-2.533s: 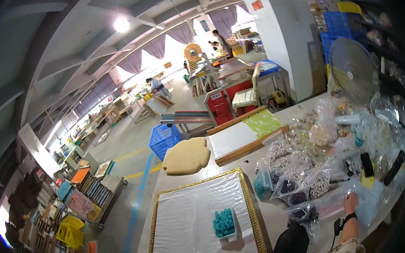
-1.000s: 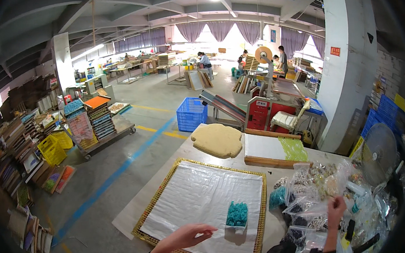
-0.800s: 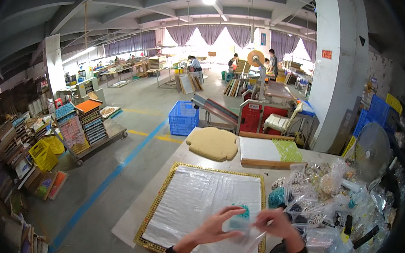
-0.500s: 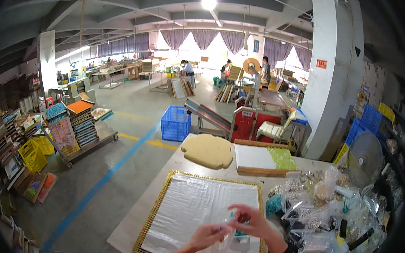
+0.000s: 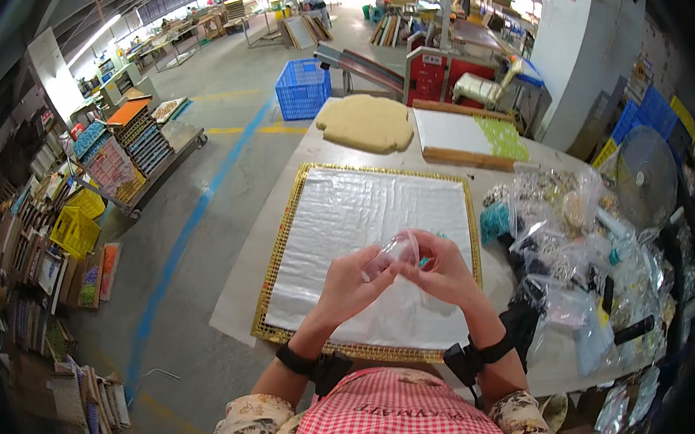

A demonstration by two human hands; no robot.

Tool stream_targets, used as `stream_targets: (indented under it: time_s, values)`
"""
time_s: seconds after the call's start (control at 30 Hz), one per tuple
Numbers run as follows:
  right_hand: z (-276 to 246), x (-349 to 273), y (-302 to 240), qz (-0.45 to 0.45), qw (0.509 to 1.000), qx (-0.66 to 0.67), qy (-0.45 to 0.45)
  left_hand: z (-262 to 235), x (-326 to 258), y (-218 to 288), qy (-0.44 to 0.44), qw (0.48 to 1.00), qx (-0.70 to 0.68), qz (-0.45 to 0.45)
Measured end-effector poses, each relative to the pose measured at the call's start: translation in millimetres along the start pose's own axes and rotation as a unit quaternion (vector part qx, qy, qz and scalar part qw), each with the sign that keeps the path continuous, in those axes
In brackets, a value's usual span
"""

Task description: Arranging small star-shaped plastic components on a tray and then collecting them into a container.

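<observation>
Both hands meet over the right part of a white, film-covered panel (image 5: 347, 217) that has a gold mosaic border (image 5: 282, 253). Between them is a small clear plastic bag (image 5: 400, 249). My left hand (image 5: 351, 286) pinches the bag's left side, its thumb near the right fingers. My right hand (image 5: 443, 268) is closed on the other side of the bag. Small turquoise pieces (image 5: 425, 262) show by the right fingers; whether they are inside the bag I cannot tell. A few more lie on the panel just beyond that hand.
A heap of clear bags (image 5: 562, 241) with beads and small parts covers the table's right side, beside a fan (image 5: 644, 169). Beyond the panel lie a tan scalloped slab (image 5: 365, 123) and a wood-edged tray (image 5: 448, 131) with green pieces. A blue crate (image 5: 303, 90) stands on the floor.
My view has tipped downward, bringing the apron and forearms into sight. The hands are now closer together, with the bag bunched between them instead of hanging down.
</observation>
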State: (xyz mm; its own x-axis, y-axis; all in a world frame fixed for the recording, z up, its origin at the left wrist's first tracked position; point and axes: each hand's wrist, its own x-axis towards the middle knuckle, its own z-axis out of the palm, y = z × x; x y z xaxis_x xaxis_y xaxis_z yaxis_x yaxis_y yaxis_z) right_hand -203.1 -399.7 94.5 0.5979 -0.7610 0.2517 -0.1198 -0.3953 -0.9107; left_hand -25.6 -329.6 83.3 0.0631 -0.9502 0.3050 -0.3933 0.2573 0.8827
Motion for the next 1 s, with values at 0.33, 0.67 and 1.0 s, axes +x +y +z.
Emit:
stream_targets:
  time_s: [0.33, 0.67, 1.0]
  values:
    - [-44, -44, 24, 0.149, 0.979, 0.117, 0.072, -7, -22, -38, -0.040, 0.997, 0.037, -0.061]
    - [-15, -34, 43, 0.107, 0.951, 0.125, 0.262, 5, -34, -26, 0.166, 0.980, 0.098, 0.047]
    - [18, -29, 59, 0.080, 0.985, 0.091, 0.125, 59, -26, -22, -0.067, 0.988, 0.133, 0.034]
